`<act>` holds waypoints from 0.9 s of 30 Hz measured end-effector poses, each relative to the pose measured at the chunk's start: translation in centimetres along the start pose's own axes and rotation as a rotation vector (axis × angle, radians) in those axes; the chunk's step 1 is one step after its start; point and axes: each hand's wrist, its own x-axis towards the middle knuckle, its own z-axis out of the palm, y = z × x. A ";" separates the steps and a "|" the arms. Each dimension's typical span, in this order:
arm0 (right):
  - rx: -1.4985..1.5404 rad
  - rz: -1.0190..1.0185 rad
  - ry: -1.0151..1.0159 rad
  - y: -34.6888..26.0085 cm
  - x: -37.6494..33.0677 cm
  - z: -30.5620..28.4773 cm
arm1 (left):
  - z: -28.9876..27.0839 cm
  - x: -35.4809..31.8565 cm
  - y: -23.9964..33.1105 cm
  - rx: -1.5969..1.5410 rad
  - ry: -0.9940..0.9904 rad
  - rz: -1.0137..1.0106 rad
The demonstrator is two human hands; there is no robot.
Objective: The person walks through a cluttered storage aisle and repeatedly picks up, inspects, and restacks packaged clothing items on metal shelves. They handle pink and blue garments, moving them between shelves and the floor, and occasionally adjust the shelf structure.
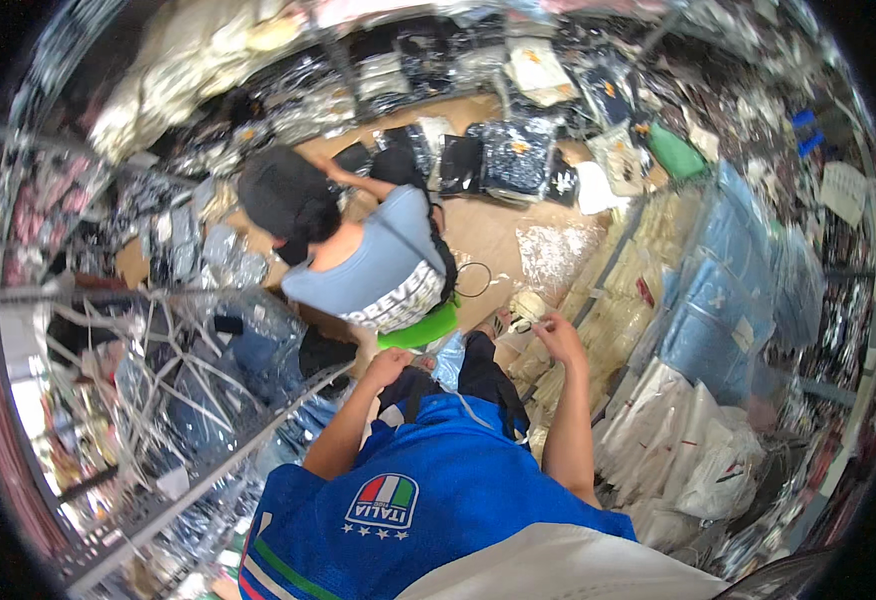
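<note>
Hanging near the cream, rounded bundle with dark marks (528, 306), the right hand (561, 340) in the head view has loosely bent fingers; whether they grip anything, I cannot tell. Probably light and soft, the bundle suits a hold around its sides; it lies just far-left of that hand. The left hand (388, 368) curls near the long grey metal rail (208, 475), its grip unclear.

Bare hands (386, 369) amid plastic-bagged garments (716, 300)
</note>
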 end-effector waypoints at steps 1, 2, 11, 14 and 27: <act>0.006 0.044 -0.014 -0.4 0.9 -1.3 | 0.6 1.2 3.3 -0.028 -0.035 0.012; 0.038 0.012 0.002 -1.5 1.8 -2.9 | 1.5 2.4 6.7 -0.061 -0.063 0.021; 0.220 -0.035 0.219 -1.3 3.2 -13.7 | 6.5 13.6 28.9 0.037 -0.193 0.246; 0.248 -0.021 0.226 -3.5 1.0 -17.4 | 6.5 14.9 35.0 0.080 -0.130 0.345; 0.305 -0.092 0.689 -5.8 1.9 -31.6 | 3.7 36.1 31.6 0.700 0.048 0.106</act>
